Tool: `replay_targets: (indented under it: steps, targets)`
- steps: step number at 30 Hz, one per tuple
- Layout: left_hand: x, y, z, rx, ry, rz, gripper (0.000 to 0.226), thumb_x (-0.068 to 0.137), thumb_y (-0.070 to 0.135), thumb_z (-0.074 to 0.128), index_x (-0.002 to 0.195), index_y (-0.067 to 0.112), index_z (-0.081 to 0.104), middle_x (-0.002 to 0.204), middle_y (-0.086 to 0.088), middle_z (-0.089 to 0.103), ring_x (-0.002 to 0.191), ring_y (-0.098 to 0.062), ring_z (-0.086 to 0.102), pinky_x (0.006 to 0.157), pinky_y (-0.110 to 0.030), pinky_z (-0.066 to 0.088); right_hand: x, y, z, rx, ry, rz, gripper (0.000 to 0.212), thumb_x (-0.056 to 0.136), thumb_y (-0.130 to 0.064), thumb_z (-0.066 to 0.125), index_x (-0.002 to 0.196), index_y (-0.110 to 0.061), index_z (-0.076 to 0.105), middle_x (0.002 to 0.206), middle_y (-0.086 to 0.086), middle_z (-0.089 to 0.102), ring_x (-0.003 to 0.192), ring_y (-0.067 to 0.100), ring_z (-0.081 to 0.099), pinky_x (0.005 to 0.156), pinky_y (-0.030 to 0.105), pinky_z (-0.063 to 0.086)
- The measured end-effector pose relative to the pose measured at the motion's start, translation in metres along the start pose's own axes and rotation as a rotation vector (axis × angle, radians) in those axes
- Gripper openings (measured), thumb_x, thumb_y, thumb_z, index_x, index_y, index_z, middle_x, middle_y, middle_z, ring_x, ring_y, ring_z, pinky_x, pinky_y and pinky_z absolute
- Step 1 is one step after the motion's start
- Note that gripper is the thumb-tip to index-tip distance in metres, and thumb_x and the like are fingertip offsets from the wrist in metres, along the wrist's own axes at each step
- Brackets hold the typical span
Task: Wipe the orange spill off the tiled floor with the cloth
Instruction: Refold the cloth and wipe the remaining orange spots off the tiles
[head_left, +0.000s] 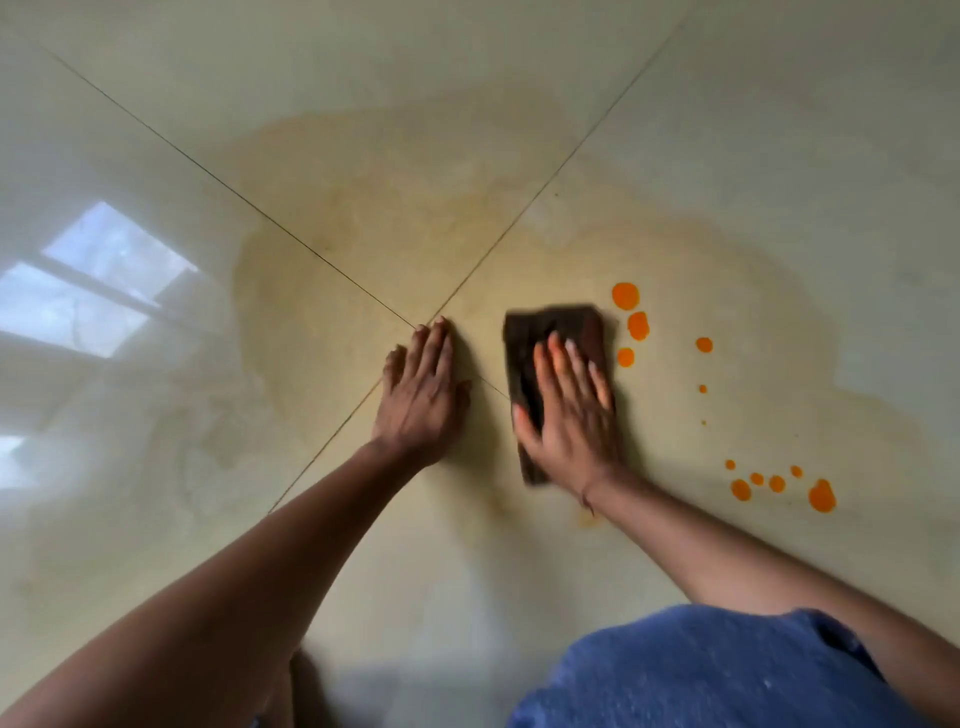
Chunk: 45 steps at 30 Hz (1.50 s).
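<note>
A dark brown folded cloth (563, 325) lies flat on the cream tiled floor (363, 156). My right hand (571, 410) presses down on it with straight fingers, covering its near half. Orange spill drops (638, 325) sit just right of the cloth, touching its right edge or nearly so. More orange drops (822, 496) lie further right and nearer to me. My left hand (423, 387) rests flat on the bare tile to the left of the cloth, fingers straight, beside the crossing of the grout lines. A pale yellowish smear (374, 270) spreads across the tiles around both hands.
Two grout lines cross (423, 326) just beyond my left hand. A window reflection (98, 280) shines on the floor at the left. My knee in blue fabric (701, 670) fills the bottom right.
</note>
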<state>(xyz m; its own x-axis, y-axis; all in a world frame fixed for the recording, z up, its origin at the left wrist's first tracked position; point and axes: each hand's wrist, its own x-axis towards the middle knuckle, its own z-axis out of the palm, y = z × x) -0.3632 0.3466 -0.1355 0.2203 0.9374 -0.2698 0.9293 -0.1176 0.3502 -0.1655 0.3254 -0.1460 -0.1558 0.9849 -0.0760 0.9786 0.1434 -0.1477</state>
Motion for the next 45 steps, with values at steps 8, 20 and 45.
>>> replay_targets:
  steps: [8, 20, 45]
  targets:
    - [0.001, 0.005, 0.0, 0.026, -0.03, -0.038, 0.069, 0.097, 0.043, 0.014, 0.152, 0.008, -0.006, 0.16, -0.007, -0.012, 0.147, -0.023, -0.014, 0.119, -0.045, -0.004, -0.067, 0.008, -0.003, 0.013, -0.116, -0.175, 0.074, 0.09, -0.052, 0.039, 0.153, -0.013, 0.025, 0.161, 0.007, 0.017, 0.148, 0.022, 0.017, 0.118, 0.041, 0.015]
    - [0.004, -0.024, -0.017, 0.088, -0.081, 0.102, 0.058, 0.104, 0.031, 0.025, 0.154, 0.017, 0.0, 0.161, 0.002, -0.007, 0.148, -0.016, -0.004, 0.117, -0.04, 0.012, -0.063, -0.004, 0.005, -0.013, -0.096, -0.162, 0.078, 0.087, -0.051, 0.042, 0.152, -0.01, 0.026, 0.159, 0.01, 0.019, 0.146, 0.025, 0.022, 0.118, 0.042, 0.012]
    - [0.081, 0.045, -0.029, -0.035, -0.191, -0.07, 0.129, 0.067, 0.069, 0.068, 0.152, 0.012, -0.01, 0.16, 0.001, -0.017, 0.147, -0.025, -0.015, 0.114, -0.06, 0.001, 0.049, 0.081, -0.016, -0.043, 0.031, 0.309, 0.08, 0.087, -0.055, 0.034, 0.151, -0.009, 0.026, 0.159, 0.012, 0.021, 0.147, 0.026, 0.016, 0.119, 0.044, 0.013]
